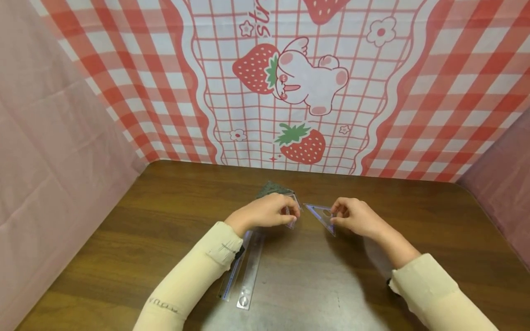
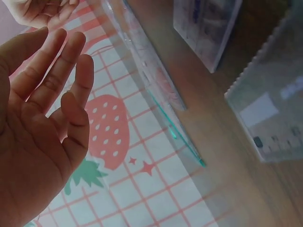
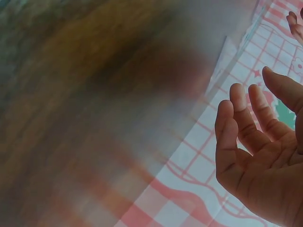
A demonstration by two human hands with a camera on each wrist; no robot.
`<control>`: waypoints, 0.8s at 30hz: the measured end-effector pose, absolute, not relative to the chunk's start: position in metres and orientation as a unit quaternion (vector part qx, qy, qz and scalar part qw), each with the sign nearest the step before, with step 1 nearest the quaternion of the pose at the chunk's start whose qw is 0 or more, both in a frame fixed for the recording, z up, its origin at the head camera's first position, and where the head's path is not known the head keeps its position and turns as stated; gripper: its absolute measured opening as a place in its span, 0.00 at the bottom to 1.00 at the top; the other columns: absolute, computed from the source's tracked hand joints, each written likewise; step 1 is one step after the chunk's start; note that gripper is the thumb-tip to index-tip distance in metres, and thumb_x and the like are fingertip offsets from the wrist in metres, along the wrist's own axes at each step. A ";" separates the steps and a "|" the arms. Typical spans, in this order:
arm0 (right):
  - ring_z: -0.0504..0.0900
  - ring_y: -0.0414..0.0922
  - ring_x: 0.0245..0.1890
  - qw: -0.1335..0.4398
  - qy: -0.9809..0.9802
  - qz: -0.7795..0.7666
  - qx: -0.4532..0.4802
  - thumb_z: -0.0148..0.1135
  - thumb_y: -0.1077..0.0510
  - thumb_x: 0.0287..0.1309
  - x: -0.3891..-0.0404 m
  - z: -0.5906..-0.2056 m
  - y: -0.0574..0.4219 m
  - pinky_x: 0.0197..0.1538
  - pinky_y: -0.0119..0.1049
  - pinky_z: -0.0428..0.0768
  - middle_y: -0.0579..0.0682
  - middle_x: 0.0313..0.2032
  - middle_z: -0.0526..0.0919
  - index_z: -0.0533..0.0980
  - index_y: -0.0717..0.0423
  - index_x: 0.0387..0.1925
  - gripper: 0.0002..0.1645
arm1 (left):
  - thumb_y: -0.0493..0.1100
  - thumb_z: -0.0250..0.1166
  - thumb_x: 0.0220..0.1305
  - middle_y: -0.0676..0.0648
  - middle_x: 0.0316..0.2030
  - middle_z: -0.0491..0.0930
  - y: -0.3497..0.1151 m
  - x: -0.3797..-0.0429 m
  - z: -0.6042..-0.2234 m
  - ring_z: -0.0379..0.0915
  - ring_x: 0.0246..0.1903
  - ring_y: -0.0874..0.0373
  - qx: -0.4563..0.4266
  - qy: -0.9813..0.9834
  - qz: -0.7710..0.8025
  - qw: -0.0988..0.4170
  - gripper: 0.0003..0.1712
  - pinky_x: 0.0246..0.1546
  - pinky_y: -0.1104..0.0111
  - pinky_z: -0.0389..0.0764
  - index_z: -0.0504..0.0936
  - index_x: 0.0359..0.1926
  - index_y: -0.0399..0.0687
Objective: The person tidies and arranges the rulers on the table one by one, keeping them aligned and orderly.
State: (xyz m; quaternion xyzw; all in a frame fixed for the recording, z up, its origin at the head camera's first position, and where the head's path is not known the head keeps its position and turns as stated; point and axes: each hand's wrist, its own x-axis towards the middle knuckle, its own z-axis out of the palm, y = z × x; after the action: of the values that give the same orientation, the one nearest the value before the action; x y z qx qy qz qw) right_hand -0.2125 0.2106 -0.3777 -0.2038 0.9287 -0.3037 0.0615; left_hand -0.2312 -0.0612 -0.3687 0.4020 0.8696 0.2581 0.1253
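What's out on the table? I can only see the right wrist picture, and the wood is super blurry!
Observer: In the head view, a silver ruler lies beside a see-through ruler with a bluish-purple stripe, near the left sleeve.
Child: Cool! What colour is the thing closest to the right grip?
Observer: It's a clear triangle with bluish-purple edges, right by the fingers in the head view. I can't tell whether they touch.
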 end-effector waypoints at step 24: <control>0.73 0.41 0.30 0.048 0.941 -0.267 -0.201 0.72 0.59 0.54 -0.229 -0.390 0.222 0.36 0.36 0.71 0.51 0.30 0.77 0.77 0.63 0.42 0.16 | 0.43 0.67 0.66 0.50 0.47 0.84 -0.028 -0.278 -0.385 0.78 0.48 0.58 0.384 0.898 0.184 0.112 0.13 0.51 0.70 0.78 0.83 0.49 0.46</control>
State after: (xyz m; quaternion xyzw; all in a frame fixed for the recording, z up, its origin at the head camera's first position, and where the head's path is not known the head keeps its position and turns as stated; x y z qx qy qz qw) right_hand -0.2287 0.2225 -0.3902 -0.2006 0.9412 -0.2674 0.0484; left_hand -0.2781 -0.0278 -0.3853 0.3839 0.8980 0.1835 0.1118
